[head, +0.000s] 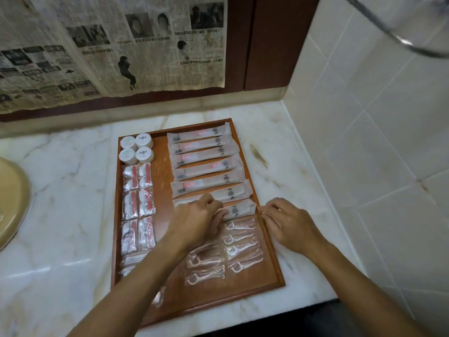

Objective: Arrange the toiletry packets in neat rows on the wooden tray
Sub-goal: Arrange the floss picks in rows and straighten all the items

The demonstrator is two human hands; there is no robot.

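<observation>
A wooden tray [160, 176] lies on the marble counter. Several long white packets [201, 164] form a column down its right half. Round white packs [136, 149] sit at the far left corner, with red-and-white sachets [138, 203] in two columns below them. Clear floss-pick packets [240, 242] fill the near right. My left hand [199, 220] holds the left end of the nearest long packet [239, 209], fingers curled round it. My right hand [289, 222] pinches that packet's right end at the tray's right rim.
A beige basin rim [12, 198] shows at the left edge. Newspaper [109, 45] hangs on the dark wall behind the counter. A tiled wall [376, 142] closes the right side. The counter's front edge runs just below the tray.
</observation>
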